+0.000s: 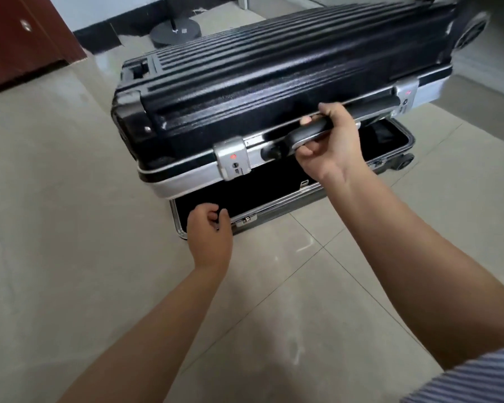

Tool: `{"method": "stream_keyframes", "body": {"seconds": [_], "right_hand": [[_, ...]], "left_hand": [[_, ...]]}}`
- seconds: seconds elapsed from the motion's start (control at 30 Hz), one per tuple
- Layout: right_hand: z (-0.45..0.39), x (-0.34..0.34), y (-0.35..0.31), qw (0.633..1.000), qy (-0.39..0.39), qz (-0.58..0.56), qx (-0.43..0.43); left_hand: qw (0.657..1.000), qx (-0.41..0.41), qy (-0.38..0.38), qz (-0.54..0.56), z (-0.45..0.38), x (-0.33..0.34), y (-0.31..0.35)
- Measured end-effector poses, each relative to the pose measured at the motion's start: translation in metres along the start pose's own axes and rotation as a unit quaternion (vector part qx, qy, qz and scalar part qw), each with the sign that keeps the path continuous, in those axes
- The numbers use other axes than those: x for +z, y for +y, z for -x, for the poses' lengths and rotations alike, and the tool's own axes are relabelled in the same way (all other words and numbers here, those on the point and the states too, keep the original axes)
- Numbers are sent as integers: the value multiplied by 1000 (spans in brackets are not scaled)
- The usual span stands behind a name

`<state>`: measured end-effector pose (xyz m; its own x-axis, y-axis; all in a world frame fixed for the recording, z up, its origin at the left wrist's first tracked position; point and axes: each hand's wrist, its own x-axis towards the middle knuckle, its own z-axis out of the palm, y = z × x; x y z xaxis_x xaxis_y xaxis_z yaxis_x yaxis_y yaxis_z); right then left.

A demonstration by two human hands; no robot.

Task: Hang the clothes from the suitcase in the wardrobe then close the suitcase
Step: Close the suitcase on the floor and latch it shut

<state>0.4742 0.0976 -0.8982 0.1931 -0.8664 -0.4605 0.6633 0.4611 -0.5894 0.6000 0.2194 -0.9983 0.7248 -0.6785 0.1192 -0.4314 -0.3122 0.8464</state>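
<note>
A black ribbed hard-shell suitcase lies on the tiled floor with its lid [274,77] partly lowered over the lower half [274,210]. A gap still shows the dark lining inside; no clothes are visible in it. My right hand [329,144] grips the black side handle [288,141] on the lid's silver rim, between two silver latches. My left hand [210,231] sits at the front left corner of the lower half, fingers curled at its metal frame near a small clasp [246,220].
A dark red-brown wooden door or cabinet [21,39] stands at the far left. A round grey stand base [175,32] with a pole sits behind the suitcase. Suitcase wheels [472,29] stick out at the right. Beige floor tiles surround everything.
</note>
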Motion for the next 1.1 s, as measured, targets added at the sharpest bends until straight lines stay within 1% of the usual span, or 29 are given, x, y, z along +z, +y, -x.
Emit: {"method": "stream_keyframes", "body": {"seconds": [0.13, 0.23, 0.37, 0.43, 0.53, 0.6, 0.67, 0.73, 0.77, 0.83, 0.9, 0.97, 1.03, 1.1], "right_hand": [[4, -14, 12, 997, 65, 27, 43], [6, -27, 24, 995, 75, 37, 58], [8, -36, 35, 994, 71, 42, 69], [7, -45, 41, 993, 77, 47, 74], [3, -73, 57, 992, 77, 78, 70], [7, -94, 69, 986, 92, 111, 87], [10, -109, 74, 983, 94, 118, 107], [10, -113, 73, 983, 84, 120, 109], [10, -112, 72, 983, 85, 119, 108], [10, -105, 71, 984, 101, 107, 105], [10, -91, 68, 983, 113, 107, 102], [7, -73, 61, 984, 113, 92, 104], [7, -57, 53, 988, 106, 64, 96], [7, -47, 45, 992, 90, 52, 78]], "left_hand": [[992, 121, -18, -21, 0, -15, 9], [980, 196, 9, -46, -5, -19, 8], [942, 312, 47, -116, -13, -19, -6], [926, 347, 61, -133, -16, -18, -14], [909, 382, 71, -147, -17, -16, -23], [899, 404, 69, -152, -14, -17, -25], [893, 419, 72, -150, -16, -19, -19], [889, 425, 74, -153, -22, -21, -7], [888, 423, 73, -167, -27, -22, -2], [879, 410, 63, -236, -36, -26, 6], [864, 396, 26, -311, -42, -31, 8], [847, 398, 6, -352, -46, -35, 6], [835, 415, 30, -361, -50, -39, 6], [831, 435, 68, -340, -60, -42, 13]]}}
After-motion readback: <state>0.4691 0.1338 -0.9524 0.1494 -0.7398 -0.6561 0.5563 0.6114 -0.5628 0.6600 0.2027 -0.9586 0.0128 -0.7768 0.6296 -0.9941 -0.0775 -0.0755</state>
